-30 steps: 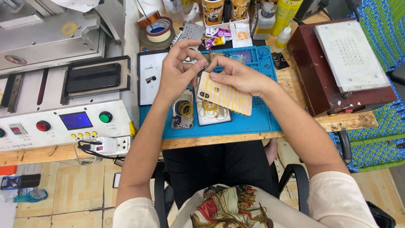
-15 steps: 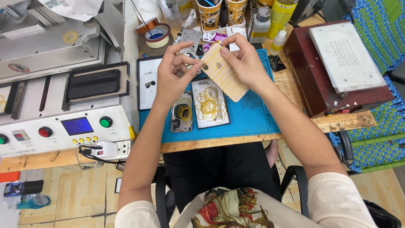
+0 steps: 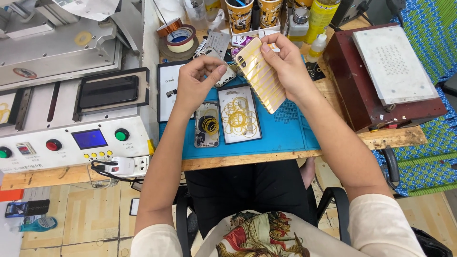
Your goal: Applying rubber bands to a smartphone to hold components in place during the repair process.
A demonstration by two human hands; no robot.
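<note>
Head cam: our right hand point(image 3: 285, 66) pinches a gold phone back point(image 3: 261, 76) by its edges, tilted up off the bench, probably to check it. Left hand point(image 3: 197, 81), just beside it, has curled fingers on a small grey part point(image 3: 223, 76). Below the fingers: blue mat point(image 3: 285, 133), trays of yellow bands point(image 3: 239, 115), wooden bench, cramped repair shop.

Right hand point(image 3: 285, 66) holds banded phone back point(image 3: 262, 78) above blue mat point(image 3: 290, 131).

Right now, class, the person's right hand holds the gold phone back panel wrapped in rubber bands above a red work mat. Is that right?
Not quite: the work mat is blue, not red. The head view shows the right hand holding the gold phone back panel wrapped in rubber bands above it.
</note>
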